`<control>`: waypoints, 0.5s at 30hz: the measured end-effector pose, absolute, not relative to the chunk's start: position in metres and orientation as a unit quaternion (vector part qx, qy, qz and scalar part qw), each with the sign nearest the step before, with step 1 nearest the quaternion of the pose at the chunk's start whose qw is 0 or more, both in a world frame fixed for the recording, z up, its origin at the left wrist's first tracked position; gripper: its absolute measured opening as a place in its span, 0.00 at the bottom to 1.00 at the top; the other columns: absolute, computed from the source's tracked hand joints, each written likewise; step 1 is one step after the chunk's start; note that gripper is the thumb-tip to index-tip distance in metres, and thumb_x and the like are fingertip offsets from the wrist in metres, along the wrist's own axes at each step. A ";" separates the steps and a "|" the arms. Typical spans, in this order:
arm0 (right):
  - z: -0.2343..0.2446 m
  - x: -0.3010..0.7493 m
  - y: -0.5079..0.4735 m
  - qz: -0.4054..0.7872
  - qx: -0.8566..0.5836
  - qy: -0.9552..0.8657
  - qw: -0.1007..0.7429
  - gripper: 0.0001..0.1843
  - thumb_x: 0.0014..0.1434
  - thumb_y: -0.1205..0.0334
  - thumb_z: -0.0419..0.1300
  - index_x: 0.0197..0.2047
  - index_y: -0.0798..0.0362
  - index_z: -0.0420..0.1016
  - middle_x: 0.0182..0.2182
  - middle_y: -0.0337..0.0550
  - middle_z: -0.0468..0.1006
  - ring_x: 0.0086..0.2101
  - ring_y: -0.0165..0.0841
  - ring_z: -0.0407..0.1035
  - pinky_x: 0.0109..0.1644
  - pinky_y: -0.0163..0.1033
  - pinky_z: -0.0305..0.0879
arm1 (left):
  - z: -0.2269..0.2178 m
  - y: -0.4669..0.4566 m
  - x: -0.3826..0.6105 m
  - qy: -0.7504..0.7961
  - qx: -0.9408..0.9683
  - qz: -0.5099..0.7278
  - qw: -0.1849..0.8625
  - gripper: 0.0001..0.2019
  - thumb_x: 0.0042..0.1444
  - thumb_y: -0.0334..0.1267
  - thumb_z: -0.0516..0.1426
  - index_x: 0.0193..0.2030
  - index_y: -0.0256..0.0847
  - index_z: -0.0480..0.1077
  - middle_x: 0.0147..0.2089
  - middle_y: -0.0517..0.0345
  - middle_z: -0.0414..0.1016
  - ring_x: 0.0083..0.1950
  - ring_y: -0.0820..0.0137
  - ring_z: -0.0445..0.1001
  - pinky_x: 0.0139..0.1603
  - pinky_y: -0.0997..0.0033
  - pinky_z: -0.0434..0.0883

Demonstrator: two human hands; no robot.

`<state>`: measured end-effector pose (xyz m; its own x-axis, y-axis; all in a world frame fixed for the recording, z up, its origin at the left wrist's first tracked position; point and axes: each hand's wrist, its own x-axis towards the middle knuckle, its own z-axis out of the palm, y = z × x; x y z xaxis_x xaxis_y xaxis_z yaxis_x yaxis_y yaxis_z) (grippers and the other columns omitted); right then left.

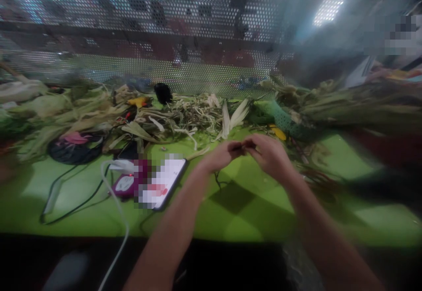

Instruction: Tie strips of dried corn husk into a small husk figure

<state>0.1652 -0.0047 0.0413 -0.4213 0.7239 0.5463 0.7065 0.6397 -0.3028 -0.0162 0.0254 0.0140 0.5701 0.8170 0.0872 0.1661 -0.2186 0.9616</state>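
My left hand (221, 155) and my right hand (268, 154) meet above the green table (257, 227). Both are closed, fingertips pinched together at one spot. Whatever lies between the fingers is too small and blurred to name. Below my left hand is a thin dark strand (220, 181); whether it hangs or lies on the table I cannot tell. Just beyond my hands, pale corn husks (238, 116) stick out of a heap of dried strips (194, 117).
Left of my arms lie a lit phone (171, 179), a purple device (123, 186) and a white cable (120, 214). Farther left is a dark round piece (75, 148) with pink on it. A green basket (290, 121) bears long husks at right. A perforated panel (198, 67) stands behind.
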 end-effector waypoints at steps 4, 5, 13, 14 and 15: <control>0.045 0.169 -0.003 0.054 -0.437 -0.797 0.414 0.07 0.58 0.65 0.62 0.42 0.50 0.76 0.36 0.42 0.80 0.33 0.34 0.73 0.39 0.38 0.69 | 0.014 0.027 -0.016 0.373 0.670 0.324 0.554 0.14 0.57 0.38 0.58 0.48 0.35 0.76 0.48 0.47 0.80 0.48 0.64 0.75 0.57 0.59 0.67; 0.046 0.171 -0.002 0.052 -0.439 -0.787 0.431 0.07 0.58 0.65 0.62 0.42 0.50 0.77 0.37 0.43 0.79 0.34 0.34 0.73 0.39 0.39 0.69 | 0.013 0.028 -0.016 0.376 0.664 0.327 0.558 0.14 0.57 0.37 0.58 0.49 0.36 0.77 0.48 0.48 0.80 0.48 0.64 0.74 0.56 0.59 0.67; 0.046 0.173 0.003 0.055 -0.444 -0.785 0.429 0.04 0.58 0.66 0.62 0.35 0.51 0.80 0.32 0.43 0.81 0.33 0.35 0.74 0.39 0.40 0.69 | 0.012 0.032 -0.020 0.377 0.678 0.330 0.537 0.15 0.56 0.41 0.58 0.47 0.40 0.78 0.44 0.52 0.79 0.45 0.67 0.72 0.53 0.63 0.66; 0.045 0.172 0.003 0.053 -0.445 -0.785 0.427 0.04 0.58 0.67 0.63 0.34 0.52 0.80 0.31 0.42 0.81 0.33 0.34 0.74 0.38 0.39 0.68 | 0.012 0.032 -0.020 0.375 0.678 0.331 0.538 0.15 0.56 0.41 0.58 0.47 0.40 0.78 0.44 0.53 0.79 0.44 0.67 0.72 0.53 0.63 0.66; 0.044 0.172 0.003 0.051 -0.446 -0.787 0.424 0.04 0.58 0.67 0.63 0.34 0.52 0.80 0.31 0.42 0.81 0.32 0.34 0.74 0.38 0.38 0.68 | 0.012 0.032 -0.021 0.372 0.679 0.331 0.539 0.15 0.56 0.41 0.58 0.47 0.40 0.78 0.44 0.53 0.78 0.44 0.68 0.72 0.52 0.64 0.66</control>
